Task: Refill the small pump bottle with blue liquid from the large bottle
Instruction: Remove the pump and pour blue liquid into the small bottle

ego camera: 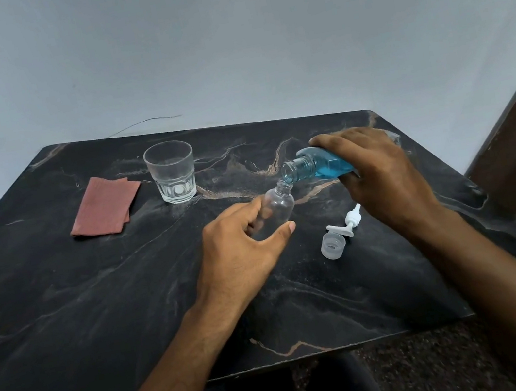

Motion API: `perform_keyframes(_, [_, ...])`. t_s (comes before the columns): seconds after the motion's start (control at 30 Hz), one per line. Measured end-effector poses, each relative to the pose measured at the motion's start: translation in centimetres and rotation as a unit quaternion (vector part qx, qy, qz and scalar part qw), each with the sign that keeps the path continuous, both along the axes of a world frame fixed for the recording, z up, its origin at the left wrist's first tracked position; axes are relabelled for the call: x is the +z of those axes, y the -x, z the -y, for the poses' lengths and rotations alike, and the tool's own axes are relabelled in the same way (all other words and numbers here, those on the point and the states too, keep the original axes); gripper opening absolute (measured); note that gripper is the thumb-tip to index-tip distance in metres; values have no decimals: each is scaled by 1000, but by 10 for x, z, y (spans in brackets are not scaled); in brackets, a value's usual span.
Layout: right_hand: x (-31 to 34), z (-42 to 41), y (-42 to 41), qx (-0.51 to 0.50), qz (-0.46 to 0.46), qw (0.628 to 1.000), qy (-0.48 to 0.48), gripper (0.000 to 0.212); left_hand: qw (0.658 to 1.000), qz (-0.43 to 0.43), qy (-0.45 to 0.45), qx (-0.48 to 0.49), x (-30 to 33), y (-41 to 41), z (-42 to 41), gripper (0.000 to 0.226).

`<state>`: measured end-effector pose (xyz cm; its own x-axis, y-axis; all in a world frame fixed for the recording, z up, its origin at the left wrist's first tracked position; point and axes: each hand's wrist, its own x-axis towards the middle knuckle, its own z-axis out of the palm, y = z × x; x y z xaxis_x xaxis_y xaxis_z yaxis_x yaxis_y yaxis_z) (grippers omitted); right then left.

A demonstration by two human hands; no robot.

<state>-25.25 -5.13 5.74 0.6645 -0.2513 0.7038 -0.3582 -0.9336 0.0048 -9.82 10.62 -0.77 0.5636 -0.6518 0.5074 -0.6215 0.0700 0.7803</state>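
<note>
Head view: left hand grasps the small bottle, tilted on the table; right hand clasps the big bottle tipped mouth to mouth. The small bottle looks light and slick, so grip its body, not the neck

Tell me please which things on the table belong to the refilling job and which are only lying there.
Part of the job:
- large bottle with blue liquid, tilted in the right hand
- small bottle, open, in the left hand
- pump top, lying on the table
- clear cap, beside the pump top

Just lying about:
- drinking glass
- reddish cloth
</note>
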Motion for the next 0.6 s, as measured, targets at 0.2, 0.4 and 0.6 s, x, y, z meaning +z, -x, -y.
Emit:
perform_keyframes(0.2, [1, 1, -1, 7, 1, 1000, -1, 51, 1000, 1, 4, 2, 1, 0, 0, 31])
perform_keyframes(0.4, [2, 2, -1, 5, -2, 1000, -3, 51, 1000, -2, -5, 0, 1, -1, -1, 29])
perform_keyframes(0.6, [2, 3, -2, 6, -4, 1000, 2, 51, 1000, -4, 0, -5, 2, -1, 0, 30])
